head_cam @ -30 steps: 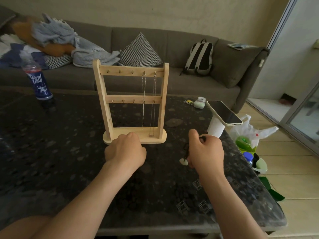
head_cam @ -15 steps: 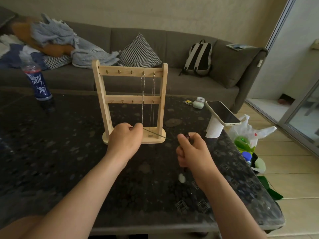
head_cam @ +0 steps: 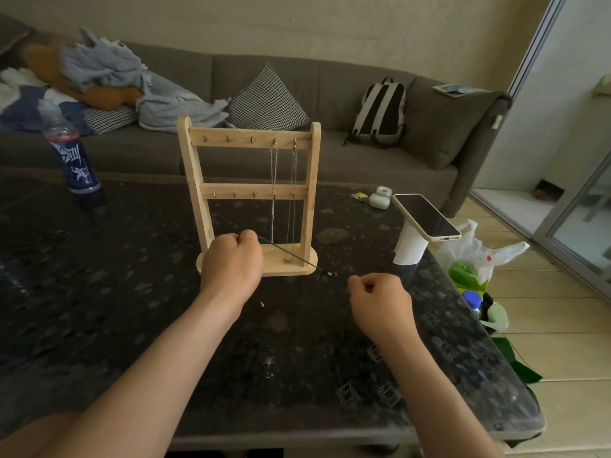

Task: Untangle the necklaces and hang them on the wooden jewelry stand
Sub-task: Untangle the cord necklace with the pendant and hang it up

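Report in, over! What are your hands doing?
Left hand grips dark cord, taut. Right hand curled by its end, grip unclear. Two chains on stand.

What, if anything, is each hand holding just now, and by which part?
The left hand pinches the dark cord necklace by its cord; whether the fingers of the right hand hold its far end cannot be told.

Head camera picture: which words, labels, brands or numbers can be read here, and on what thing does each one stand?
No text can be read with certainty.
On the bottle: white graffiti-style lettering on a blue label, too blurred to read.
On the booklet on the sofa: print too small to read.
On the tag of the sofa: too small to read.
On the plastic bag: a red mark, blurred.
On the phone: dark screen, no text.
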